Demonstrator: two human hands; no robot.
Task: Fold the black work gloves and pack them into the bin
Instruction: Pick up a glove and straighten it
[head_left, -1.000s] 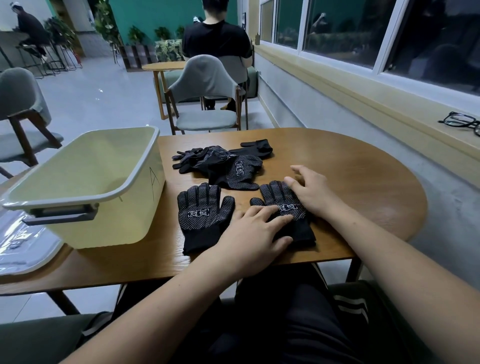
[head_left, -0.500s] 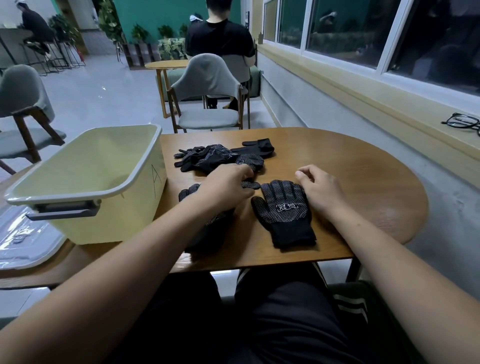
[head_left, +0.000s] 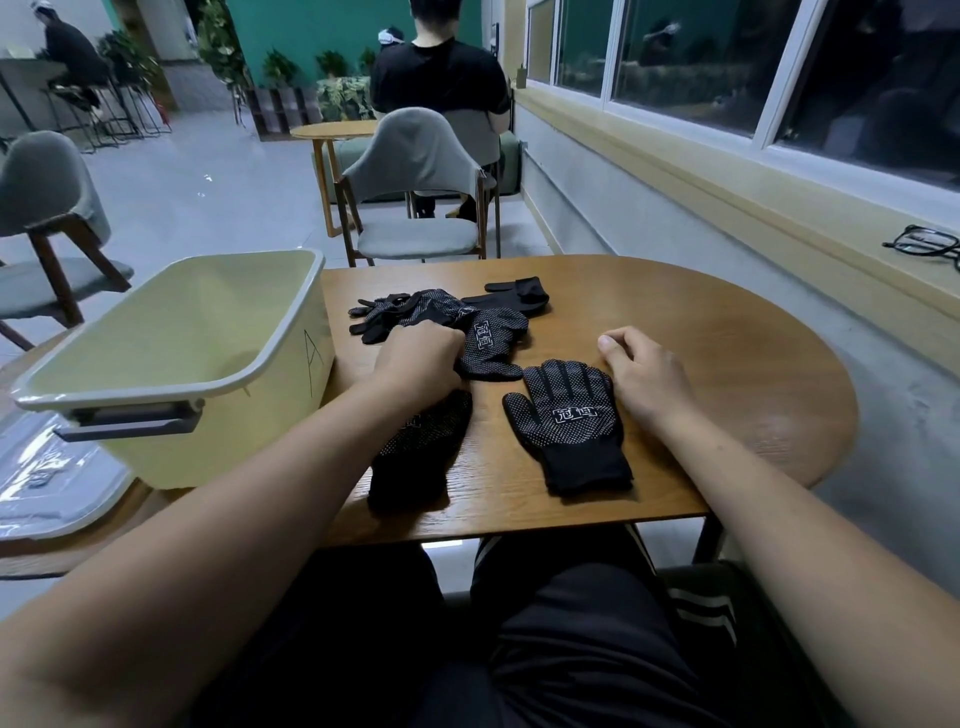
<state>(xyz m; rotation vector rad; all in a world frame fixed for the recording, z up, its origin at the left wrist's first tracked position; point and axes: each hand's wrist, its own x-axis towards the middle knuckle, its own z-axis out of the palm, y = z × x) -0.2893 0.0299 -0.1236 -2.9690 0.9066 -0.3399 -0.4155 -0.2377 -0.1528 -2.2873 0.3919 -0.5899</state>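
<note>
Head view. Your left hand (head_left: 421, 358) lay on the near edge of the pile of black gloves (head_left: 467, 317) at the middle of the table (head_left: 727, 364). Its fingers were curled down into the dotted fabric and gripped it; the fingertips themselves were hidden.

Your right hand (head_left: 647, 376) rested on the wood with its fingers loosely bent and held nothing. It lay just beside the right edge of the flat glove (head_left: 566, 421); whether it touched the glove cannot be told. That glove lay dotted side up, fingers pointing away from you, cuff toward the table's near edge. A second glove (head_left: 421, 452) lay to its left, apart from it, with its finger end covered by your left wrist.

The pale yellow bin (head_left: 171, 358) stood at the left end of the table, just beside the pile, with a letter A drawn on the wall facing the gloves. All the gloves in view lay on the table, outside the bin. A clear lid (head_left: 47, 483) lay left of the bin, a grey chair (head_left: 415, 197) stood beyond the table, and spectacles (head_left: 924, 244) sat on the window ledge at right.
</note>
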